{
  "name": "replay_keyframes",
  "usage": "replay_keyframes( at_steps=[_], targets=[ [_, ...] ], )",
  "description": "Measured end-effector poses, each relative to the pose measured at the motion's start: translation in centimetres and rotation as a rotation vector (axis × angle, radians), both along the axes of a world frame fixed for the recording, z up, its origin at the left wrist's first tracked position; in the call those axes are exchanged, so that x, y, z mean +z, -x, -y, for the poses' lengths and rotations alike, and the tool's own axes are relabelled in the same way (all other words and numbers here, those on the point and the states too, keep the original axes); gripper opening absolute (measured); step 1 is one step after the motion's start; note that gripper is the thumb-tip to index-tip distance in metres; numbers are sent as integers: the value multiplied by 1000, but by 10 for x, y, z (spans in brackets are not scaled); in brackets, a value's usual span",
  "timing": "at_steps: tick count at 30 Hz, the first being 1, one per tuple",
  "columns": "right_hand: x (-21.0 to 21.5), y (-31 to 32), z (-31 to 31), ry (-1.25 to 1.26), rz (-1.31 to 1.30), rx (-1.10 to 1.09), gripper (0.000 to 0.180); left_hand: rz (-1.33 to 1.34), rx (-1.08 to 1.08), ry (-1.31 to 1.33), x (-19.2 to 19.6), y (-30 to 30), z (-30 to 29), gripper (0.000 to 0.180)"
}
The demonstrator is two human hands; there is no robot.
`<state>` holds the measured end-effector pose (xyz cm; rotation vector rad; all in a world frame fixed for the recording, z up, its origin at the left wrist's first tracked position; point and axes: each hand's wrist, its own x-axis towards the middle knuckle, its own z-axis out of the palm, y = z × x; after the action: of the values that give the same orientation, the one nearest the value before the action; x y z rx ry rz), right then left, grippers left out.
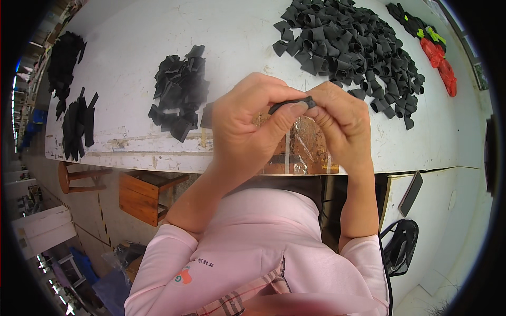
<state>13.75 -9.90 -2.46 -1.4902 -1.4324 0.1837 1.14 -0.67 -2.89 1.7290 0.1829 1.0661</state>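
Note:
Between my two raised hands is a small black fabric piece, folded or rolled into a narrow strip. My left hand pinches it with thumb and fingers along its length. At its other end my right hand grips it with fingertips and thumb pressed together. Both hands are above the front edge of the white table. Just left of my left hand lies a loose pile of flat black pieces. Beyond my right hand spreads a large heap of short black tube-shaped pieces.
More black strips and a dark stack lie at the table's left end. Red plastic bags sit at the far right. A brown worn board is set at the front edge. Wooden stools stand below left; a black bag hangs right.

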Motion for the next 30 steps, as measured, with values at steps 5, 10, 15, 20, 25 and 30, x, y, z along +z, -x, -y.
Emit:
replay_keyframes(
  at_steps=[5, 10, 15, 20, 25, 30],
  targets=[
    [1, 1, -4, -6, 66, 84, 11, -22, 63, 67, -8, 6, 3, 6],
    [7, 14, 4, 23, 293, -70, 12, 98, 30, 117, -20, 1, 4, 4],
    [4, 19, 8, 0, 237, -129, 12, 78, 6, 115, -19, -6, 6, 5],
    [10, 21, 8, 5, 156, -118, 9, 75, 107, 1, -25, -3, 6, 6],
    [-5, 24, 5, -108, 246, -197, 6, -46, 179, -18, -31, -3, 13, 10],
    [-5, 23, 2, 8, 299, -283, 4, -119, 337, 18, -47, 1, 17, 10]
  ],
)
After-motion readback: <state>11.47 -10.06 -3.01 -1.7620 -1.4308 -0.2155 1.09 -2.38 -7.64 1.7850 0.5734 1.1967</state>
